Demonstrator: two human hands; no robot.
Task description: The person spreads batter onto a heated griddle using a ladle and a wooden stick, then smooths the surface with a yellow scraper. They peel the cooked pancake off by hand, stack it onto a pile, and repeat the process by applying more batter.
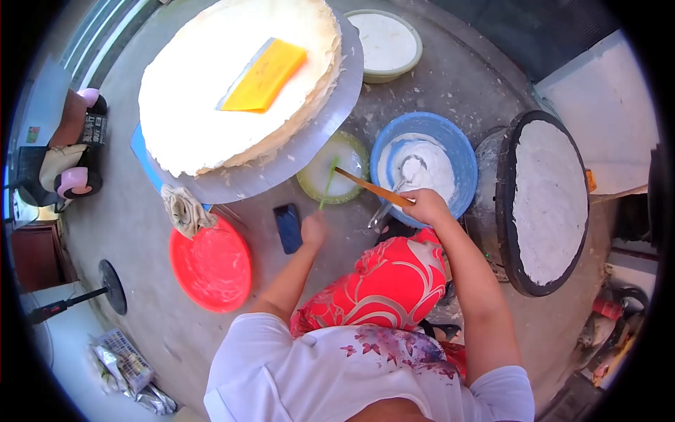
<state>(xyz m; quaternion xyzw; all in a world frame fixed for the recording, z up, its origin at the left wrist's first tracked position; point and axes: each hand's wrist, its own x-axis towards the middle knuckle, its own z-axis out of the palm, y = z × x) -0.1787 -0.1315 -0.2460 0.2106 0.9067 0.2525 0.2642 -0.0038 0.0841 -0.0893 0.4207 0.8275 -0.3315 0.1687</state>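
Now the left hand (314, 228) grips a thin green stick (327, 184), the right hand (425, 205) a long tan wooden stick (369, 186).

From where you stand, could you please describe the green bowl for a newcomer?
Start at the big round tray of pale sheets. Tucked at its near edge sits the green bowl, beside the larger blue basin where the right hand holds a wooden stick. Only it has a green rim, and the left hand dips a green stick into it.

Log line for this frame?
left hand: grips green stick in green bowl | right hand: holds wooden stick by blue basin
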